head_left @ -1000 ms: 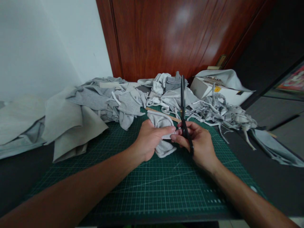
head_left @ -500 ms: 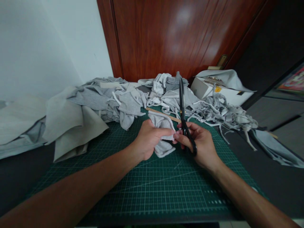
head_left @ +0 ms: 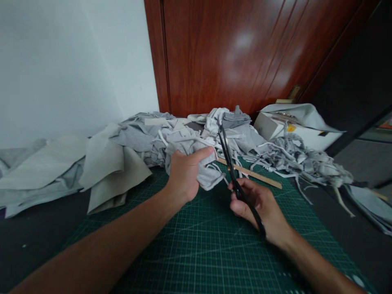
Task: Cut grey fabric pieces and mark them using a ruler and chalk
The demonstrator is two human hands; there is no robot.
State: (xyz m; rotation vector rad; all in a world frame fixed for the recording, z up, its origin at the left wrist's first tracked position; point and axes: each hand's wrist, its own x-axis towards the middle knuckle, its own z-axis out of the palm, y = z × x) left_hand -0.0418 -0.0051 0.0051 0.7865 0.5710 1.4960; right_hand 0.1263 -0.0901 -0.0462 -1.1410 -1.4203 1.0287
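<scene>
My left hand [head_left: 185, 173] pinches a piece of light grey fabric [head_left: 210, 174], which hangs down over the green cutting mat [head_left: 196, 245]. To its right, my right hand [head_left: 260, 202] grips black-handled scissors [head_left: 231, 167] by the handles, blades pointing up and away from me. The blades look nearly closed and stand apart from the held fabric. A flat wooden ruler or strip [head_left: 260, 176] lies on the mat behind the scissors.
Heaped grey fabric [head_left: 137, 136] and stiff beige sheets [head_left: 104, 159] lie at the left and back. Tangled fabric strips [head_left: 303, 157] spread along the right, before a white box [head_left: 294, 128]. A reddish wooden door [head_left: 220, 57] rises behind.
My left hand has moved slightly left and away with the fabric. The scissors have separated from it, tilting left, and the right hand has drawn back. More of the wooden strip shows.
</scene>
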